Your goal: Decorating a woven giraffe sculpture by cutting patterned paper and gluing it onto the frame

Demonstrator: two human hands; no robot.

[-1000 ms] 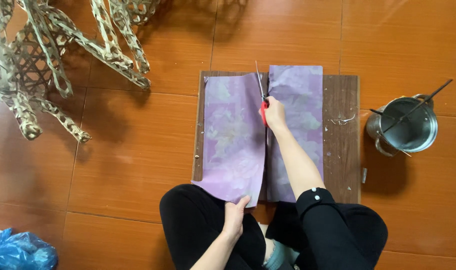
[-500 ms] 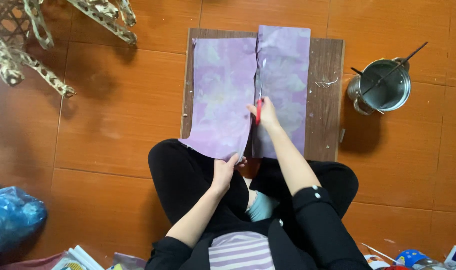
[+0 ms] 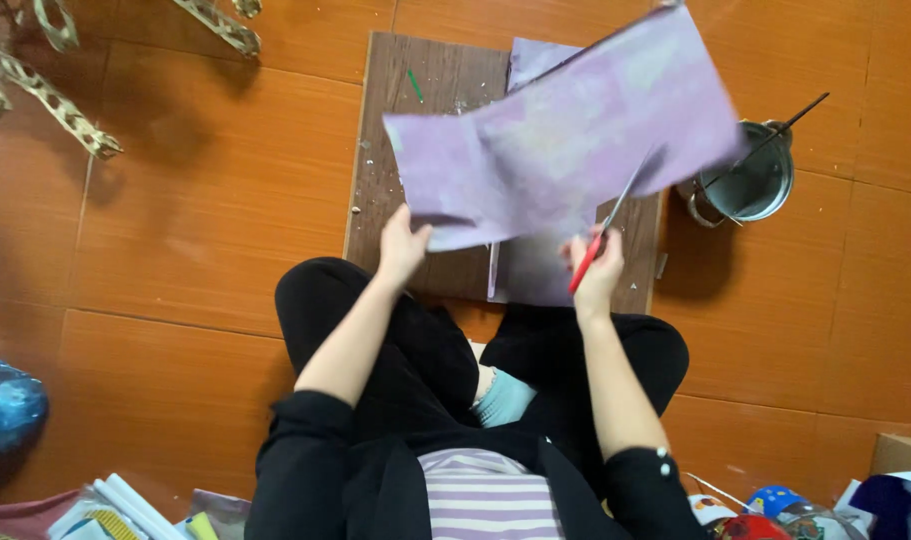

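Big change from half a second ago: the purple sheet [image 3: 565, 150] that lay flat on the wooden board [image 3: 415, 150] being cut up the middle is now lifted off it, held tilted in the air above the board. Left hand [image 3: 403, 243] pinches its lower left corner, fingers closed on the edge. Right hand [image 3: 595, 268] has come back toward the body and stays wrapped around the red-handled scissors [image 3: 600, 232], blades pointing up toward the sheet's lower edge; whether the blades are apart or closed is too blurred to tell. A second purple piece [image 3: 540, 270] remains flat on the board under the raised one, so the cut looks finished and the sheet is now two parts, one free in hand. A metal pot [image 3: 750, 185] with sticks in it sits on the tiled floor [image 3: 205, 240] just right of the board. Woven bamboo frames [image 3: 45, 90] lie at top left, well apart.
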